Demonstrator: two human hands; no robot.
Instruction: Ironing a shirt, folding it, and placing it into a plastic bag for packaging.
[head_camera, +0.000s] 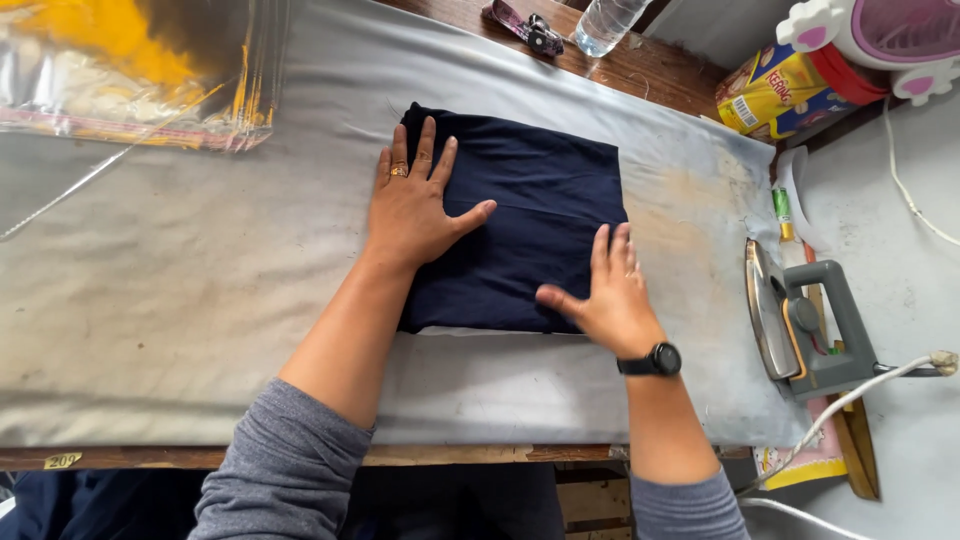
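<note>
Two flat, released palms press a folded navy garment (535, 215) at the centre of the padded surface (180, 290): left hand (415, 205) at 9 o'clock, right hand (605, 295) at 5 o'clock. Folding appears nearly complete; the iron (800, 325) stands upended at 3 o'clock.

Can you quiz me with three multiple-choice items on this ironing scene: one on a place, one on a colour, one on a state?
1. Where does the iron stand?
A. at the table's right end
B. on the cloth
C. on the floor

2. What colour is the folded cloth?
A. red
B. dark navy
C. white

3. How are the hands placed?
A. both lifted
B. both pressed flat
C. one gripping the iron

Answers: 1 A, it stands on its heel by the padded table cover. 2 B, it is dark blue. 3 B, the left hand and right hand lie flat on the cloth.
</note>
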